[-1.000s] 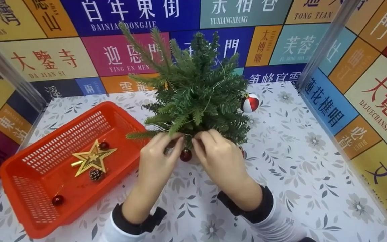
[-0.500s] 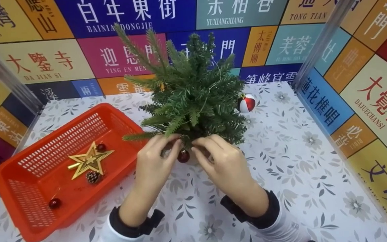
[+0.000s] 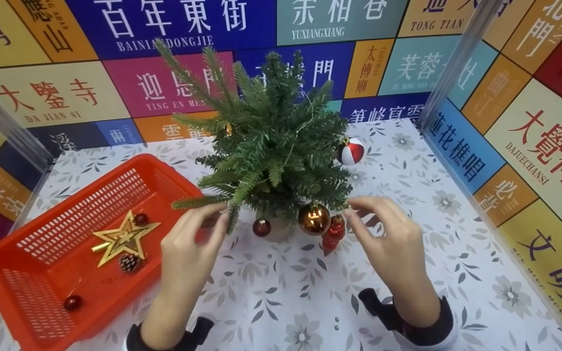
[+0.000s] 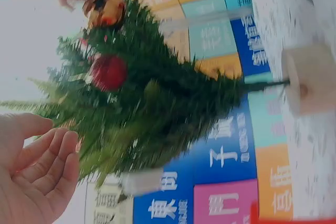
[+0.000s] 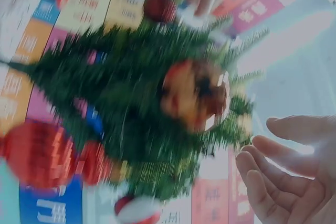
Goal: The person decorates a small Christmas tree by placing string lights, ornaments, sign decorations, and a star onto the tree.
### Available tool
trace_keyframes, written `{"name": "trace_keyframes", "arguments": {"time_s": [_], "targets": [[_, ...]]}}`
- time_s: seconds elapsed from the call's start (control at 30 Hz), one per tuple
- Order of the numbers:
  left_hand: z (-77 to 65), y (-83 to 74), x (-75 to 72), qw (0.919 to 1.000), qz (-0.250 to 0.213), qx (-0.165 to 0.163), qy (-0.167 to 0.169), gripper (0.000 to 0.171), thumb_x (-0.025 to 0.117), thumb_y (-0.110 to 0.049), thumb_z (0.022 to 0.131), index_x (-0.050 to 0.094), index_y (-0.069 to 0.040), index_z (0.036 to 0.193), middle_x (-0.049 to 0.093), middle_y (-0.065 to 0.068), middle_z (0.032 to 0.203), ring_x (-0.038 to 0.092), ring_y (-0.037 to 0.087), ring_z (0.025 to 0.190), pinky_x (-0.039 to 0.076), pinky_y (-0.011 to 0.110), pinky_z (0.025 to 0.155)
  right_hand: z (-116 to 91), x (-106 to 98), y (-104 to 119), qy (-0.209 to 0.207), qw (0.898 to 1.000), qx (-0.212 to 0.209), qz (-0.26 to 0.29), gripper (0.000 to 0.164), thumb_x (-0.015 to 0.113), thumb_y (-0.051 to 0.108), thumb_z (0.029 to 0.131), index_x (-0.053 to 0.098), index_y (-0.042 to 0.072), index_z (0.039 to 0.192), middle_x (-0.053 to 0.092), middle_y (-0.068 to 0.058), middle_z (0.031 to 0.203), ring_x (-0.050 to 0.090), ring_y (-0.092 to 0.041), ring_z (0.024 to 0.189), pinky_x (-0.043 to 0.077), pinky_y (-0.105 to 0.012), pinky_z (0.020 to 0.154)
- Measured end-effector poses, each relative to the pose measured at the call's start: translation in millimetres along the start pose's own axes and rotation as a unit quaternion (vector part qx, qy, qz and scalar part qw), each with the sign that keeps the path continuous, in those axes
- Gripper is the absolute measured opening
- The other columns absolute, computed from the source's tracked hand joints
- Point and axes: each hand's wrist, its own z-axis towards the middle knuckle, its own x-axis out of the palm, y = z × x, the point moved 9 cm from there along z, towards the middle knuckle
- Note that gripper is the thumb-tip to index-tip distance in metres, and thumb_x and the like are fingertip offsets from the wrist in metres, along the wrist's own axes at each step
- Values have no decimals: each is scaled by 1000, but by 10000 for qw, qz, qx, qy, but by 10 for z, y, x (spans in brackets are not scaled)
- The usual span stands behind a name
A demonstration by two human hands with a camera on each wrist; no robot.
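A small green Christmas tree point(image 3: 276, 146) stands on a pale wooden base point(image 4: 315, 80). From its front lower branches hang a dark red ball point(image 3: 261, 227), a shiny gold ball point(image 3: 314, 218) and a red, lantern-like ornament point(image 3: 332, 235). A red-and-white ball point(image 3: 351, 151) hangs at its right. My left hand point(image 3: 193, 248) is beside the lower left branches, its fingers loosely bent and its fingertips right at a branch tip. On the other side, my right hand point(image 3: 391, 239) is near the red ornament, thumb and fingers apart with nothing between them.
A red plastic basket point(image 3: 32, 195) stands at the left, holding a gold star point(image 3: 126, 238), a pinecone point(image 3: 129, 262) and small dark red balls point(image 3: 72, 302). The tablecloth point(image 3: 281, 297) is white with grey leaves. Colourful lettered panels point(image 3: 125, 87) enclose the back and sides.
Both hands have moved apart from the dark red ball at the tree's front, left hand leftward and right hand rightward. The gold ball and the red ornament now show.
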Motion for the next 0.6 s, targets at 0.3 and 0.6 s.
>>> {"name": "trace_keyframes", "arguments": {"time_s": [0.3,0.6], "targets": [[4,247,-459,9971,598,-414,-232,12,75,-3,82,73,-2,94,72,9,85,65,19,75,44,3,78,-80,-131,-587,90,9904,973,-982,26,73,8,85,67,2,110,67,-16,104,61,-30,98,48,-31,86],[77,833,-747,9664,1670,-1841,649,20,68,-19,91,71,-6,105,72,11,99,67,25,87,47,13,77,-194,6,-1075,991,9662,2013,-1266,39,66,18,92,58,0,125,56,-23,128,48,-40,123,34,-53,108]]}}
